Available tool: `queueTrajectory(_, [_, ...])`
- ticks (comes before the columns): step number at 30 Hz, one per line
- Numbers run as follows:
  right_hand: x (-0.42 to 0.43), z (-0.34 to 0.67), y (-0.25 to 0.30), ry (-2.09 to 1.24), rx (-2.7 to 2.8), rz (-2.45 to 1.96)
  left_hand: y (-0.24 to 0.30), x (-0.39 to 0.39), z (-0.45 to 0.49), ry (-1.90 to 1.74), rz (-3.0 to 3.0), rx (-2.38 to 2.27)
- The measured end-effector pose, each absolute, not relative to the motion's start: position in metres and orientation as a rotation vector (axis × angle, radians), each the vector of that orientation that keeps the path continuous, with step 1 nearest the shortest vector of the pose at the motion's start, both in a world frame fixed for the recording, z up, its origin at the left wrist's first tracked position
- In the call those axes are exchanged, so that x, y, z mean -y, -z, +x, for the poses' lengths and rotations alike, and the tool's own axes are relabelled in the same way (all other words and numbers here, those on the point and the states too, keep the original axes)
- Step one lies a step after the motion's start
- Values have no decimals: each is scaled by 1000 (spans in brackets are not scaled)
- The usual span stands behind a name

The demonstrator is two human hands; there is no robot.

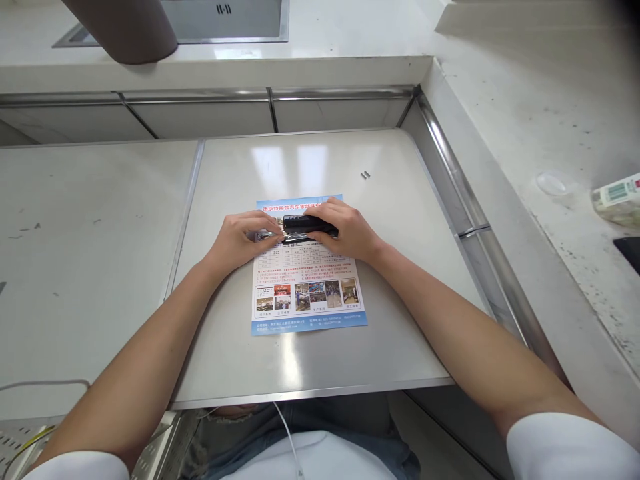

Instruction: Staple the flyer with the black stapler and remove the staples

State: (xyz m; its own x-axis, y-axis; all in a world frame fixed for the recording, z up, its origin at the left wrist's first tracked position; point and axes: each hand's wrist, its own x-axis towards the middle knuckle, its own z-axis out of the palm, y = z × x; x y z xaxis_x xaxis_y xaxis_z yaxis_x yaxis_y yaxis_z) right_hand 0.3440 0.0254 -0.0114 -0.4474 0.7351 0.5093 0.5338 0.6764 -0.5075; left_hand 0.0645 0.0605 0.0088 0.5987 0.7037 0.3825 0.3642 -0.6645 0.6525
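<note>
A black stapler (297, 223) lies crosswise over a printed leaflet (310, 319), with its silvery metal part showing along the near side. My right hand (350, 230) is closed around the stapler's right end. At the other end, my left hand (245, 237) pinches the metal part between thumb and fingers. Whether a small piece sits between those left fingertips is hidden. Beyond the right hand, two short grey strips that look like staples (365, 175) rest on the white table (400, 313).
A raised counter with a steel sink (230, 20) and a brown bin-like container (130, 30) runs along the back. On the right ledge are a clear lid (551, 183), a labelled jar (620, 197) and a dark flat object (630, 252). A white cable (287, 430) hangs near my lap.
</note>
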Motion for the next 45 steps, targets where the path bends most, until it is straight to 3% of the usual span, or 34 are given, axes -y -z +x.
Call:
queueTrajectory(16, [-28,352,13,-425,2049,-928,-13,-73,37,-682,2219,-700])
queueTrajectory(24, [-15,337,0,-431,2042,-754,-13,-57,62,-944,2163,-776])
queueTrajectory(33, [-10,330,0,-357,2091,-759,-5,-52,73,-985,2275,-710])
queueTrajectory(41, [-6,330,1,-114,2030,-1054,-8,-53,72,-1044,2347,-974])
queueTrajectory(45, [-17,349,0,34,1782,-1360,-3,-55,77,-739,2557,-1118])
